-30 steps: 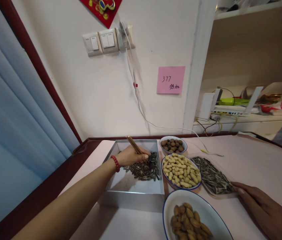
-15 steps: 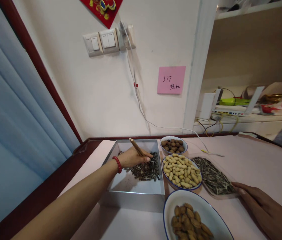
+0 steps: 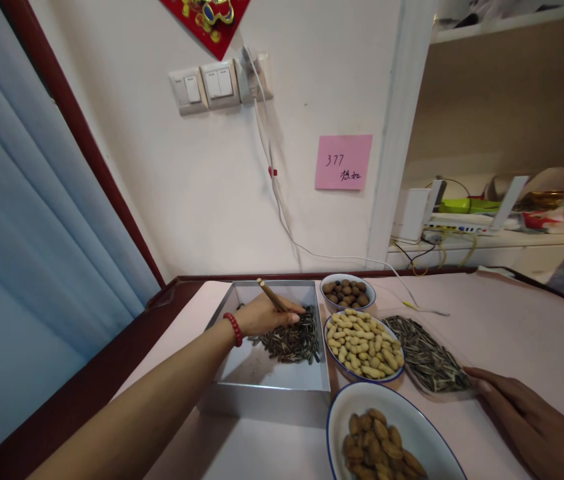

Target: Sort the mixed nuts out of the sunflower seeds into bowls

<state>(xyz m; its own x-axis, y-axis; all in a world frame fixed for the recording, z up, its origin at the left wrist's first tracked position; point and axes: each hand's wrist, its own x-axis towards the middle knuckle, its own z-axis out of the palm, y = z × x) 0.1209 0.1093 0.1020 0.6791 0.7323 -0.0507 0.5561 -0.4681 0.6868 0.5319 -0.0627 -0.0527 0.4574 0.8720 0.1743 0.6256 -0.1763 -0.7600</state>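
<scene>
Left hand (image 3: pixel 268 315) pinched brown wooden chopsticks (image 3: pixel 272 295), slanting down rightward over striped black sunflower seeds (image 3: pixel 292 345); right hand (image 3: pixel 532 419) pinched a clear plastic tray (image 3: pixel 455 394).

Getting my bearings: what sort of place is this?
Probably a room in a home, judging by the blue curtain, the red wall decoration and what looks like a router at the right.

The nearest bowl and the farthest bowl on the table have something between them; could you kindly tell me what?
A blue-rimmed bowl heaped with peanuts lies between them, as the head view shows.
</scene>
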